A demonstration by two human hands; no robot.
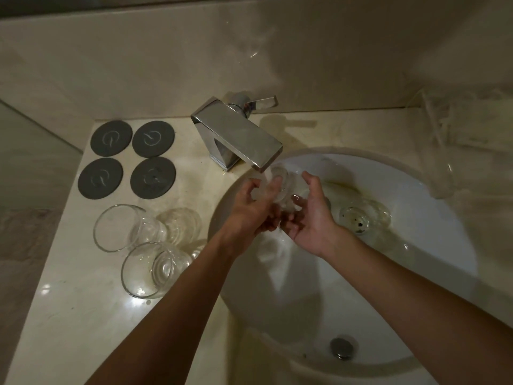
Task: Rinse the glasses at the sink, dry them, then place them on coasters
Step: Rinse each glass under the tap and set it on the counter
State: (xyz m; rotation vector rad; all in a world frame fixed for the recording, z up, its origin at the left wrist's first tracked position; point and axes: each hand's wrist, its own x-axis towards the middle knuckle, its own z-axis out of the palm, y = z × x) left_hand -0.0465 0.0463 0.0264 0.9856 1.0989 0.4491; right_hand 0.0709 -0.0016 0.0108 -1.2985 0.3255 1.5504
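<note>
Under the chrome faucet (238, 136) at frame centre, left hand (251, 207) has its grip around a clear glass (283, 184) in running water, right hand (311, 215) cupped alongside, grip released; wet glass may slip into the basin (416, 218) and chip.

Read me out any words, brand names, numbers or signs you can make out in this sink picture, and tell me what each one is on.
No readable text anywhere.
Four dark round coasters: each bears a pale curled mark, a logo-like swirl, not legible as a letter or word.
Faucet: plain chrome, no brand visible.
Glasses on the counter and the glass under the water, held by the left hand beside the right hand: clear, unmarked.
</note>
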